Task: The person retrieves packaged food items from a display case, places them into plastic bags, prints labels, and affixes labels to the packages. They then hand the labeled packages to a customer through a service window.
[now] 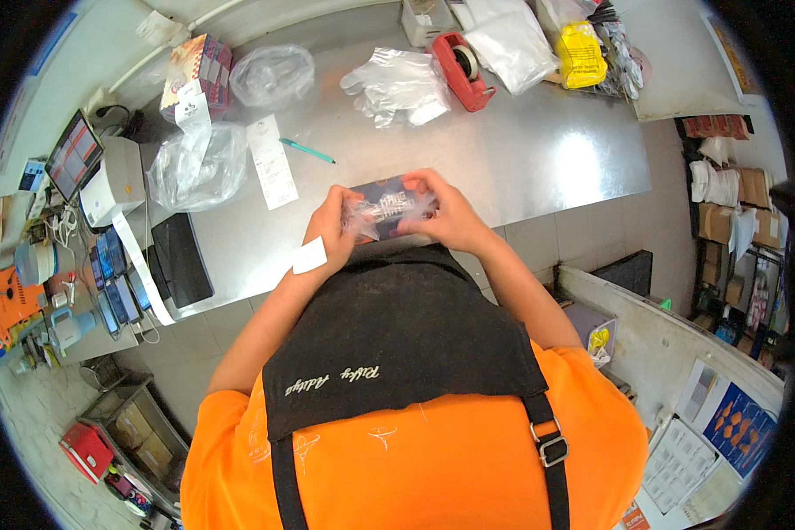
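Both hands grip a small dark blue box (pixel 382 192) with pale lettering, partly covered by crumpled clear plastic (pixel 359 218), at the near edge of the metal table (pixel 539 141). My left hand (pixel 331 223) closes on the box's left end, and a small white paper piece (pixel 309 255) lies against that wrist. My right hand (pixel 455 218) holds the right end, fingers along the top and thumb below. Beyond the box, a teal pen (pixel 308 151) lies beside a long printed receipt (pixel 272 161). The underside of the box is hidden.
Clear plastic gloves (pixel 399 87) and a red tape dispenser (pixel 464 75) lie at the back. Bagged plastic containers (pixel 201 168) and a patterned carton (pixel 196 75) stand left. Further left are a receipt printer (pixel 115 183), a black tablet (pixel 182 261) and several phones (pixel 110 256).
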The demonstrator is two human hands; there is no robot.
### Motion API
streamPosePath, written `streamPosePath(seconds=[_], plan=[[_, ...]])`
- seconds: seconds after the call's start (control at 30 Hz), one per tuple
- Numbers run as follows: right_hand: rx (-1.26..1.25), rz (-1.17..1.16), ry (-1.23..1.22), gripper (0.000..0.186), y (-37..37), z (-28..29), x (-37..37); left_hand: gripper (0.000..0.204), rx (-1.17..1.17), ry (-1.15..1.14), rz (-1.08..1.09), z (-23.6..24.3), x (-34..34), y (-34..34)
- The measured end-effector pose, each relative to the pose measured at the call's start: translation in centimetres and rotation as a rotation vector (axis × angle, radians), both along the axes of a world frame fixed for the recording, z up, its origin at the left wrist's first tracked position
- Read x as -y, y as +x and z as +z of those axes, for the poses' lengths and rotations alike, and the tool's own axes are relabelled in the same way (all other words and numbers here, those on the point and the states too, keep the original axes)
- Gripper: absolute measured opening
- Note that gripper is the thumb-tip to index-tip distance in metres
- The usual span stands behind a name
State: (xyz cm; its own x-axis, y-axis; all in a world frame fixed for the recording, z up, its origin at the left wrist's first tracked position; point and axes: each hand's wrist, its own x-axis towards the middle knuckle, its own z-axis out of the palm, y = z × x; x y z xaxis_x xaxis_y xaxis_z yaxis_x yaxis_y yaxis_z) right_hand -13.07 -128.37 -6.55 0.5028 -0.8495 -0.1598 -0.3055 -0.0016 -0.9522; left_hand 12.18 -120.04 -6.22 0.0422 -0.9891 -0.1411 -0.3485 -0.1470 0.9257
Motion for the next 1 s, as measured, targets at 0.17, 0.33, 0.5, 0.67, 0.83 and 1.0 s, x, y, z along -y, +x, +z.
streamPosePath(seconds=[0.17,0.33,0.5,0.67,0.83,1.0], plan=[[-0.132,0.191,-0.451,0.041,1.8,-1.4,0.9,0.029,0.384,-0.127,-0.273,0.7,2.4,0.7],[-0.14,0.138,-0.361,0.033,3.0,-1.7,1.0,0.039,0.384,-0.271,-0.345,1.2,2.7,-0.1],[-0.044,0.231,-0.287,0.02,3.7,0.4,2.5,0.074,-0.005,-0.254,-0.545,-0.2,3.9,1.0],[-0.183,0.244,-0.363,0.025,4.2,2.5,1.7,0.109,0.177,-0.416,-0.693,-4.7,9.1,1.0],[-0.106,0.115,-0.295,0.022,3.4,2.5,0.1,0.072,-0.084,-0.331,-0.972,-9.5,12.2,-1.1],[-0.126,-0.466,-0.353,0.039,-0.4,1.2,-5.9,0.043,-0.35,-0.003,-0.746,-8.5,12.7,-0.5]])
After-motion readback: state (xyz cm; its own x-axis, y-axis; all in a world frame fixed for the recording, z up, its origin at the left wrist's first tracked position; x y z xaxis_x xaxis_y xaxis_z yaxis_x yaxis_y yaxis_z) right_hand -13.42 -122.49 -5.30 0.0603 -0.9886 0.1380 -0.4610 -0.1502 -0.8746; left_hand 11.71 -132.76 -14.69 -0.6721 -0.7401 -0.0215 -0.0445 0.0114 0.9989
